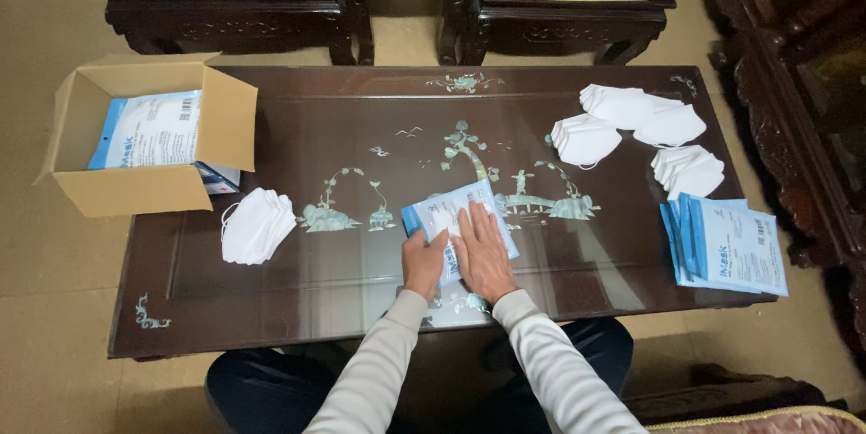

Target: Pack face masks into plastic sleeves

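Note:
A blue and white mask pouch [451, 210] lies flat near the middle of the dark inlaid table [343, 281]. My right hand [483, 253] rests palm down on it with fingers spread. My left hand [422, 263] grips the pouch's left edge, fingers curled over it. A stack of folded white masks [257, 225] lies to the left of my hands. Several more stacks of white masks [631, 123] lie at the far right.
An open cardboard box [135, 186] with pouches inside sits on the table's left end. A pile of empty blue and white pouches [726, 244] lies at the right edge. Dark wooden chairs [225, 10] with cushions stand behind the table.

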